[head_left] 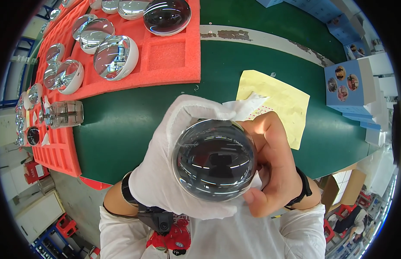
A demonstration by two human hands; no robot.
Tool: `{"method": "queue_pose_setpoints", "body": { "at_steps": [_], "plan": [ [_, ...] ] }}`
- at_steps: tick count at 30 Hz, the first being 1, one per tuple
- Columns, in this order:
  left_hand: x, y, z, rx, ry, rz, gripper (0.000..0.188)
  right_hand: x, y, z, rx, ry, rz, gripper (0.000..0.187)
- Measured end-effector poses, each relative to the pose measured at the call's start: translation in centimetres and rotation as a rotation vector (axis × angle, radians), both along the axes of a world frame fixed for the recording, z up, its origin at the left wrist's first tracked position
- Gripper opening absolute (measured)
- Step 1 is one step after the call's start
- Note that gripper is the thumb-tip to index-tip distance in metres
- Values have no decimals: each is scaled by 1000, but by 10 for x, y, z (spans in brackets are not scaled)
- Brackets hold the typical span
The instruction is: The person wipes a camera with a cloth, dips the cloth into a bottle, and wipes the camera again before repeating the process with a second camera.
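Note:
A round, clear-topped dome (pixel 214 160) with a dark inside is held up in front of my chest. My left hand (pixel 163 168), in a white glove, is closed around its left side, with the thumb along the upper edge and fingers below. At the dome's right edge is my bare right hand (pixel 274 164), its fingers curled and the thumb close to the glass. A bit of white wipe (pixel 261 178) shows between those fingers. White material (pixel 248 107) also sticks out beyond the right hand, over a yellow sheet (pixel 276 101); whether it is the same piece I cannot tell.
Red foam trays (pixel 170 75) at the left hold several clear domes (pixel 116 58) and a dark one (pixel 167 16). A glass jar (pixel 66 114) stands by the tray edge. Blue boxes (pixel 348 82) line the right side of the green table (pixel 118 129). An open carton (pixel 345 187) sits lower right.

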State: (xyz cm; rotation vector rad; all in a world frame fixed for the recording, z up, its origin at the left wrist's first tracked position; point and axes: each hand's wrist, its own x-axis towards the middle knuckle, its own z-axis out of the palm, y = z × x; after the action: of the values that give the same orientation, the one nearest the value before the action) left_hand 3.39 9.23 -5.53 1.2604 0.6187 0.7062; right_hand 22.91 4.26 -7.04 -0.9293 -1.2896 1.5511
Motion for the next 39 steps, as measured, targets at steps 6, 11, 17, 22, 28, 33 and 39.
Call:
{"method": "queue_pose_setpoints", "body": {
  "at_steps": [6, 11, 17, 22, 28, 33, 39],
  "plan": [
    [2, -1, -1, 15, -56, 0, 96, 15, 4, 1, -80, 7, 202, 69],
    [12, -7, 10, -183, -181, 179, 94, 12, 4, 16, -132, 76, 93, 70],
    [24, -2, 16, 20, -166, 203, 90, -3, 3, 24, -440, 492, -70, 59],
    [32, 1, 19, 382, -80, 139, 87, 4, -2, 31, -591, 688, 78, 49],
    [37, -4, 12, 447, 23, 270, 82, 15, -2, 19, -440, 327, 11, 75],
    [26, 3, 11, 690, 330, 200, 75, 15, 4, 9, -190, 26, 24, 69],
    [15, 2, -6, 556, 279, 298, 71, -1, 8, -7, -155, -9, 37, 70]
  ]
}}
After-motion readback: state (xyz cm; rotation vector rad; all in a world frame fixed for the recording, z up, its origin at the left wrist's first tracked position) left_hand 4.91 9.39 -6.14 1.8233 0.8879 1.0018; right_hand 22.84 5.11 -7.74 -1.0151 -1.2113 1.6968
